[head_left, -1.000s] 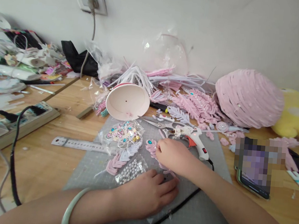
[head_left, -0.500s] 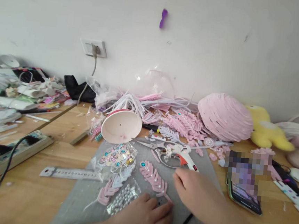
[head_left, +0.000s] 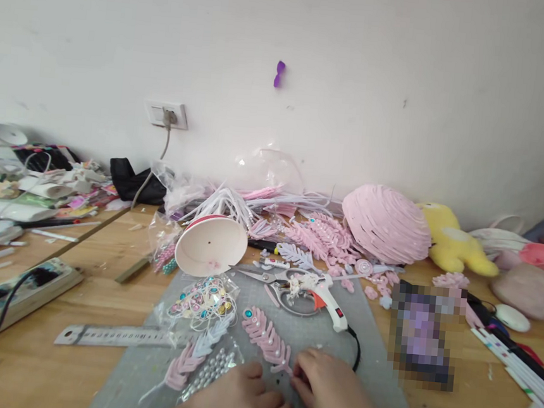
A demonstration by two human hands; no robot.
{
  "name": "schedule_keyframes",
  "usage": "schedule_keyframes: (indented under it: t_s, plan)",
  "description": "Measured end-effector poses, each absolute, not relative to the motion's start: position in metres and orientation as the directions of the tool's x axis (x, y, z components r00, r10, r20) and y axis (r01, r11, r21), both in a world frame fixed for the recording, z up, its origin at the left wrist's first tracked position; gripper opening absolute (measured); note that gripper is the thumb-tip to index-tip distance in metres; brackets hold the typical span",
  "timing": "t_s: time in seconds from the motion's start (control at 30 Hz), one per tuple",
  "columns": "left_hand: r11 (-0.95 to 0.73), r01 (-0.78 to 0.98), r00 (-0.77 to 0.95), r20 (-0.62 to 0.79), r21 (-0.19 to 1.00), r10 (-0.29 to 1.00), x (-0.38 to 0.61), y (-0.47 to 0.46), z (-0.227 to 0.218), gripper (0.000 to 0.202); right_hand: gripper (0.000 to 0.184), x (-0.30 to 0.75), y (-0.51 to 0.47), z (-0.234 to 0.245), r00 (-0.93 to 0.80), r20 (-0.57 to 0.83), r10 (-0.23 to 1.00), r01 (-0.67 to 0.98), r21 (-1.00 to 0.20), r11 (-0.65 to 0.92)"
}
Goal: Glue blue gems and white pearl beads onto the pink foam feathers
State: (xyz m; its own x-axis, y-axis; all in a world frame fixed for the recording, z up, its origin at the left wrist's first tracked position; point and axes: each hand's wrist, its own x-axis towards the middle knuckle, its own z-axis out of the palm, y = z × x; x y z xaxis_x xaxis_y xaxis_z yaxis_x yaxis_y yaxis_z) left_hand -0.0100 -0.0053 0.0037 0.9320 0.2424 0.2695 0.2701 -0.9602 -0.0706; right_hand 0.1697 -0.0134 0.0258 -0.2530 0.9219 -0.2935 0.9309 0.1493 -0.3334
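Note:
A pink feather-shaped foam piece with pearls and a teal gem lies on the grey cutting mat. My right hand sits at its lower end, fingers curled and touching its tip. My left hand rests flat on the mat just left of it, fingers together, beside a bag of white pearls. A white glue gun lies behind the piece, with scissors next to it.
An overturned paper cup, a bag of gems and a steel ruler lie left of the mat. A pink woven dome, yellow plush, phone and power strip crowd the wooden table.
The view has tilted up, showing more wall. My right hand has drawn back from the top of the pink feather piece to its lower tip; my left hand stays on the mat.

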Motion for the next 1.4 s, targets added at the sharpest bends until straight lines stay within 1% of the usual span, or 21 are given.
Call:
schedule_keyframes:
  t_s: [0.1,0.13,0.2,0.3,0.43,0.5,0.6,0.7,0.83,0.97,1.07,1.17,1.23,1.3,1.37,1.4]
  plan:
    - [-0.963,0.264,0.927,0.292,-0.058,0.236,-0.011,-0.006,0.005,0.006,0.02,0.168,-0.013,0.03,-0.222,-0.33,0.917,0.949,-0.291,0.125]
    - [-0.964,0.261,0.925,0.298,-0.05,0.235,-0.011,-0.006,0.005,0.007,0.019,0.168,-0.013,0.032,-0.21,-0.338,0.918,0.95,-0.292,0.11]
    - [-0.966,0.255,0.922,0.31,-0.036,0.231,-0.011,-0.005,0.005,0.006,0.018,0.173,-0.015,0.036,-0.199,-0.307,0.931,0.941,-0.326,0.093]
    - [-0.966,0.257,0.92,0.312,-0.024,0.237,-0.011,-0.005,0.005,0.004,0.016,0.186,-0.022,0.047,-0.203,-0.205,0.957,0.915,-0.388,0.11]
    - [-0.965,0.261,0.924,0.296,-0.025,0.243,-0.011,-0.004,0.006,0.003,0.013,0.209,-0.027,0.072,-0.167,-0.1,0.981,0.907,-0.405,0.113]
    - [-0.968,0.252,0.931,0.279,-0.019,0.237,-0.012,-0.004,0.007,0.004,0.013,0.222,-0.027,0.086,-0.108,-0.001,0.994,0.899,-0.426,0.097]
    - [-0.971,0.241,0.938,0.258,-0.004,0.232,-0.012,-0.003,0.008,0.004,0.018,0.245,-0.023,0.099,0.025,0.178,0.984,0.877,-0.477,0.064]
    - [-0.971,0.237,0.939,0.255,0.008,0.232,-0.012,-0.003,0.008,0.004,0.023,0.269,-0.017,0.1,0.147,0.274,0.95,0.878,-0.479,0.002]
    - [-0.972,0.23,0.941,0.246,0.034,0.232,-0.011,-0.003,0.01,0.002,0.026,0.295,-0.011,0.098,0.257,0.302,0.918,0.876,-0.474,-0.089]
    - [-0.97,0.239,0.934,0.26,0.053,0.245,-0.009,-0.002,0.011,0.004,0.03,0.306,-0.012,0.119,0.364,0.336,0.868,0.85,-0.501,-0.162]
    - [-0.966,0.25,0.931,0.258,0.071,0.26,-0.009,-0.002,0.011,0.007,0.035,0.309,-0.015,0.137,0.441,0.39,0.808,0.827,-0.526,-0.198]
    - [-0.966,0.247,0.933,0.25,0.082,0.259,-0.009,-0.002,0.011,0.008,0.037,0.311,-0.015,0.137,0.507,0.425,0.75,0.806,-0.54,-0.24]
    - [-0.965,0.248,0.933,0.246,0.085,0.261,-0.009,-0.002,0.01,0.008,0.037,0.31,-0.013,0.124,0.512,0.398,0.761,0.8,-0.544,-0.254]
    - [-0.966,0.245,0.935,0.243,0.086,0.259,-0.009,-0.002,0.01,0.008,0.034,0.306,-0.009,0.102,0.485,0.332,0.809,0.804,-0.533,-0.263]
    - [-0.966,0.242,0.937,0.239,0.086,0.256,-0.009,-0.001,0.009,0.008,0.029,0.3,-0.005,0.079,0.432,0.25,0.867,0.836,-0.471,-0.281]
    - [-0.967,0.241,0.938,0.236,0.087,0.255,-0.009,-0.001,0.009,0.008,0.026,0.296,-0.002,0.068,0.431,0.211,0.877,0.85,-0.422,-0.316]
